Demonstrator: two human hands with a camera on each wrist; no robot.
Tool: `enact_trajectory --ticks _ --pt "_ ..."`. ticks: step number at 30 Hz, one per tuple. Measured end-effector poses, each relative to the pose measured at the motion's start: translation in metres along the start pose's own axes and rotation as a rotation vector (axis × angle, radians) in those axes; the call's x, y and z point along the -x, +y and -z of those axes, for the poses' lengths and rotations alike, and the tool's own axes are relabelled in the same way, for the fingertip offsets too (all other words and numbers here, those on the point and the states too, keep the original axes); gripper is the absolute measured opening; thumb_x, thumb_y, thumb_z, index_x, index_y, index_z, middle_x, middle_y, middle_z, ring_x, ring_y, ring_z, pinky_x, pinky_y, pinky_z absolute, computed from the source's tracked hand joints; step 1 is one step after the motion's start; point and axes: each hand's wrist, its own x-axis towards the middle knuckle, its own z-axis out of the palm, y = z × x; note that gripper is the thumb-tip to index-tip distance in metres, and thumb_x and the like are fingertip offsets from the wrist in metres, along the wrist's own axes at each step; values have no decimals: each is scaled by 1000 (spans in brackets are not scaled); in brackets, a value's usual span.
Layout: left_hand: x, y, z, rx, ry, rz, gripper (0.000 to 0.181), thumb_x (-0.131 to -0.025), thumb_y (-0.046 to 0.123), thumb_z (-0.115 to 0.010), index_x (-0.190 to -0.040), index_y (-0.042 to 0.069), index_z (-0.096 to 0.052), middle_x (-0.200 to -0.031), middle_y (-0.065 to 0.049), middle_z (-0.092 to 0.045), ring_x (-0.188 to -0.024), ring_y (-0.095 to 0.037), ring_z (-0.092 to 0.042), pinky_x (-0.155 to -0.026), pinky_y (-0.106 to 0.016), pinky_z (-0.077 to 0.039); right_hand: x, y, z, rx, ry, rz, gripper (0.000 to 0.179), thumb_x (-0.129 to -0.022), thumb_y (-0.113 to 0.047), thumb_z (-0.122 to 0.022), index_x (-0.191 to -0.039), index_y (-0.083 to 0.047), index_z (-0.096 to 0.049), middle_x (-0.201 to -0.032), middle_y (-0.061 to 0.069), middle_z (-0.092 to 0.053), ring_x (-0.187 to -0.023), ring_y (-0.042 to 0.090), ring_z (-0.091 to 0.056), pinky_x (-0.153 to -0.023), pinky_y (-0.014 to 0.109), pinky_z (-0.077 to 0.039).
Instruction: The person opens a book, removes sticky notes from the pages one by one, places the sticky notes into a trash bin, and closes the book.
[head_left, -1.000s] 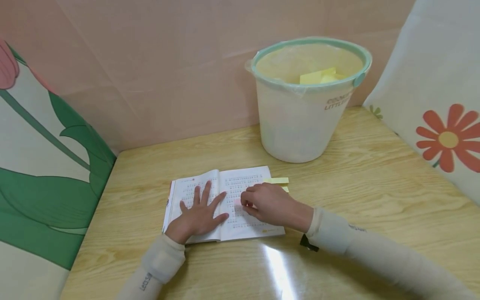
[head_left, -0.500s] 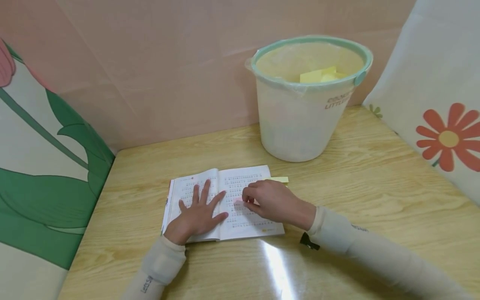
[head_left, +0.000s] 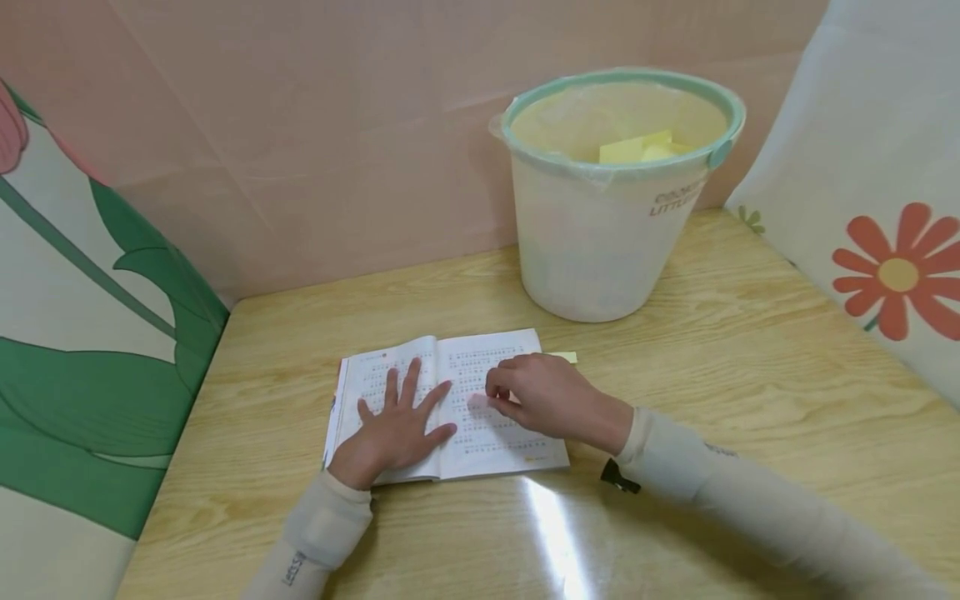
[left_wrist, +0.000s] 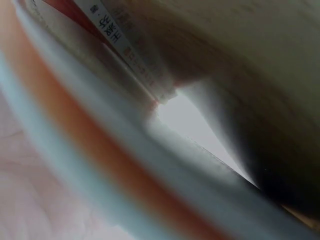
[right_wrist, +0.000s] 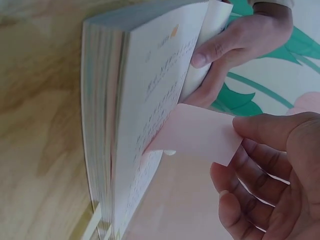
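An open book (head_left: 498, 458) of printed text lies on the wooden table. My left hand (head_left: 393, 433) rests on its left page with fingers spread. Over the right page, my right hand (head_left: 551, 396) pinches a pink sticky note (right_wrist: 202, 132) by one end between thumb and fingers. In the right wrist view the note stands up from the page, its far edge still touching the paper. A yellow sticky tab (head_left: 562, 357) juts from the book's right edge, partly behind the right hand. The left wrist view is mostly blurred, showing the book's printed edge (left_wrist: 112, 37).
A white bucket (head_left: 596, 242) with a green rim and a clear liner stands behind the book to the right. Yellow paper pieces (head_left: 637, 150) lie inside it. Pink and floral cloth (head_left: 337, 150) borders the table (head_left: 750, 333).
My right hand has shifted slightly up and to the right, lifting the end of the pink sticky note from the page. My left hand stays where it was.
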Motion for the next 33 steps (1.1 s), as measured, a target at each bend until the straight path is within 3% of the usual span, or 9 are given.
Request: enact_trajectory --ticks 11,27,33 --pt "1 0 1 3 12 -8 65 -99 60 -44 -158 39 -23 -168 -4 20 -154 -41 13 -107 -83 -6 1 6 9 -11 6 -33 5 -90 -24 -74 -88 -20 -73 -86 -7 -75 -65 4 -57 -57 21 -46" --pt "2 0 2 -3 14 -19 64 -99 59 -43 -157 39 -24 -168 -5 18 -154 -43 11 -106 -83 -7 9 22 15 10 66 -71 5 -89 -22 -74 -87 -19 -71 -75 -8 -69 -56 1 -49 -51 20 -40" --pt "2 0 2 1 18 -28 59 -100 58 -44 -155 45 -26 -168 -7 16 -153 -44 9 -105 -84 -8 11 28 18 12 69 -104 6 -88 -22 -74 -88 -18 -70 -74 -8 -69 -57 2 -50 -51 20 -40"
